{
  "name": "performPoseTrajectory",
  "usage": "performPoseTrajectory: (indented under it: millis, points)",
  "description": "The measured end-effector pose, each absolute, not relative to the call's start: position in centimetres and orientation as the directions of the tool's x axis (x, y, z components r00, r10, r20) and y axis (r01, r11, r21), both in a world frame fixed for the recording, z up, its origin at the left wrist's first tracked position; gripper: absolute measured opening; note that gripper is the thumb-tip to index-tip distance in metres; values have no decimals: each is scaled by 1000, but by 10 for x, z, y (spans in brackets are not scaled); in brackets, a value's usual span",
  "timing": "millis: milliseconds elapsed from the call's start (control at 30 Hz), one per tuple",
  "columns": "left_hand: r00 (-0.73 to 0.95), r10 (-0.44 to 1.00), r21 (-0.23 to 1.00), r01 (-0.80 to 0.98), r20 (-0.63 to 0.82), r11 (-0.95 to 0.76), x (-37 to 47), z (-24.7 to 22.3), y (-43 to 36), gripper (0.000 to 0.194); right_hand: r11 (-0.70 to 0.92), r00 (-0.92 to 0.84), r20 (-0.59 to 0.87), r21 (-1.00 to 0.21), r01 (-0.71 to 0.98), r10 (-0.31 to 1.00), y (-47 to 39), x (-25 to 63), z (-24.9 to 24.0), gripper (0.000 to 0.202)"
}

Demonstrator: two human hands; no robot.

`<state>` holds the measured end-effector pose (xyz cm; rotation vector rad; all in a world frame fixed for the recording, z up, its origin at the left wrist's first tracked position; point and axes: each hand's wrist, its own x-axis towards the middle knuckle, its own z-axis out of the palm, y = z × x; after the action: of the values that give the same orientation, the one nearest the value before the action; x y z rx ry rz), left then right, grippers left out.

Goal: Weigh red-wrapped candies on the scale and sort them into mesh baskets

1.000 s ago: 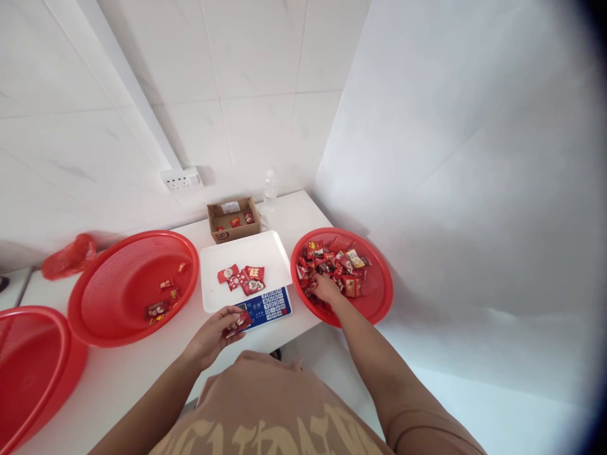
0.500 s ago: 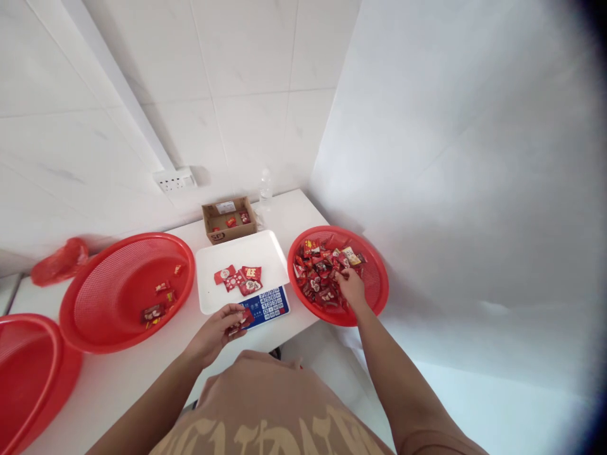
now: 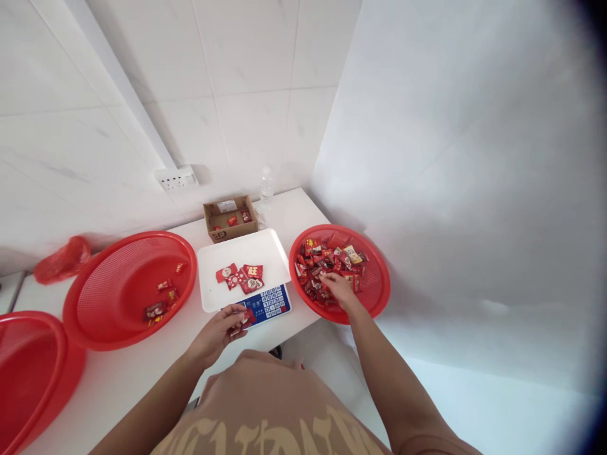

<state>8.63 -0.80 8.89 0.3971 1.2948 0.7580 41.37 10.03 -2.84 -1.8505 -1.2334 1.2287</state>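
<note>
My left hand (image 3: 225,325) is closed on small red candy packets (image 3: 246,318), held just in front of the blue keypad (image 3: 272,303) of a weighing scale. Several red packets (image 3: 245,278) lie on the scale's white tray (image 3: 213,259). My right hand (image 3: 339,287) reaches into the right red basket (image 3: 379,284), its fingers bent together among many wrapped candies (image 3: 327,256). What those fingertips pinch, if anything, is hidden.
To the left stand a red basket (image 3: 114,272) with a few packets and another red basket (image 3: 28,385), partly cut off. Behind the scale are a cardboard box (image 3: 231,218) with candies and a clear bottle (image 3: 267,186). A wall closes off the right side.
My right hand has shifted left within the right basket, uncovering some packets on its right. My left hand keeps its hold in nearly the same place.
</note>
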Motion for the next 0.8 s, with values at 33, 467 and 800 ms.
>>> performPoseTrajectory:
  millis: [33,467,800]
  points:
    - [79,698,656,-279,-712,701,86,89,-9,29,-368,68,-382,-804,467,922,98,410,-29,25]
    - [63,701,661,-284,-710,695,83,87,-14,28,-80,-61,-483,-267,960,873,96,380,-27,64]
    - [86,699,658,-274,-710,701,86,88,-13,31,-62,-71,-457,-269,961,887,94,381,-29,67]
